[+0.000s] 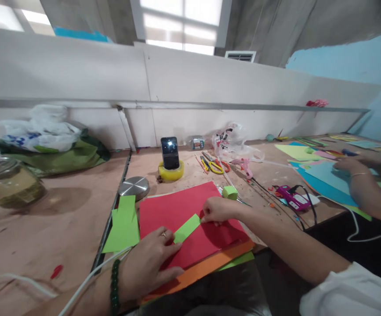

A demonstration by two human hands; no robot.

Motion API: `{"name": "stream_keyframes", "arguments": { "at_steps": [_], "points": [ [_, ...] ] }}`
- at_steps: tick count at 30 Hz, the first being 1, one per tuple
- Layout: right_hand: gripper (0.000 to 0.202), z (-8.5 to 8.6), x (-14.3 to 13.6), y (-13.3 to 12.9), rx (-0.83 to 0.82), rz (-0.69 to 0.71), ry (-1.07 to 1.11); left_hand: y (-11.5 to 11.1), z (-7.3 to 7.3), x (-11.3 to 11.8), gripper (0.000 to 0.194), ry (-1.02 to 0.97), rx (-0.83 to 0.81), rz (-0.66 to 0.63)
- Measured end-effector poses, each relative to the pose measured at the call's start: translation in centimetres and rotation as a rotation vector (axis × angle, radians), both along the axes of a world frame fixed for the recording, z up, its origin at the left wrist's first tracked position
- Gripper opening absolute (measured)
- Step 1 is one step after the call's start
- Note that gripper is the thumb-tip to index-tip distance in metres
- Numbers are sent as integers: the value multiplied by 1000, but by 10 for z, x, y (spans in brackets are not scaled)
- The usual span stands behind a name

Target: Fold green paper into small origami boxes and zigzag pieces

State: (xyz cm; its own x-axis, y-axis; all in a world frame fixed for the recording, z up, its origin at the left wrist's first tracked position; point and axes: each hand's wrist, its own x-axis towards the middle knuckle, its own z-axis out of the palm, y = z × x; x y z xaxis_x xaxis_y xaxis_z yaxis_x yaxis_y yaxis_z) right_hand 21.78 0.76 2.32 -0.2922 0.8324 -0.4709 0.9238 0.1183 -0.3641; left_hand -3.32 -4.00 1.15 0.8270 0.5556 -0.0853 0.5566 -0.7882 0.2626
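Note:
A light green paper strip (186, 228) lies slantwise on a red sheet of paper (172, 202). My right hand (218, 210) is closed, its fingertips pinching the strip's upper right end. My left hand (146, 259) rests over the red sheet, fingertips at the strip's lower left end and thumb held apart. Orange paper (210, 267) shows beneath the red sheet along the near edge. Green paper pieces (122, 228) lie to the left of the stack. Just behind my right hand sits a small green paper block (230, 192).
A round metal lid (134, 187), a phone (170, 152) on a yellow tape roll (172, 174), scissors (218, 166) and a pink glue gun (244, 166) stand behind the stack. A purple power strip (292, 197) with cables lies right. Another person's hand (351, 166) works on blue paper (325, 175).

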Motion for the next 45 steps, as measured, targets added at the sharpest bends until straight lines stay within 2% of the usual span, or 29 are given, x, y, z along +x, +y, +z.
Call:
{"name": "stream_keyframes", "arguments": {
  "at_steps": [3,6,9,13,15,19,21,27,31,34,38,42,45],
  "points": [
    [14,11,-9,4,140,48,-55,6,8,10,27,65,24,31],
    [45,12,-16,7,229,233,-43,13,9,23,25,102,69,103],
    [49,4,-14,11,254,363,37,18,2,32,30,94,112,134],
    [51,-7,-5,15,188,355,234,19,-13,32,30,61,150,111],
    [41,-10,-4,15,147,306,298,18,-19,29,32,56,159,98],
    [16,-14,-12,13,163,116,280,14,-28,28,38,44,184,125],
    [11,-17,-15,13,168,90,259,12,-30,29,38,40,197,137],
    [14,-23,-8,18,139,97,244,10,-25,27,31,60,176,133],
    [16,-20,-4,16,132,110,234,10,-17,25,31,103,134,152],
    [7,-16,-8,13,147,96,212,5,-13,27,30,146,167,197],
    [27,-13,-18,9,223,41,108,-6,-9,33,29,244,288,190],
    [16,-8,-16,8,198,75,118,-8,-11,33,24,228,345,162],
    [25,-4,-8,9,139,139,188,-1,-16,29,18,151,331,156]
  ]
}}
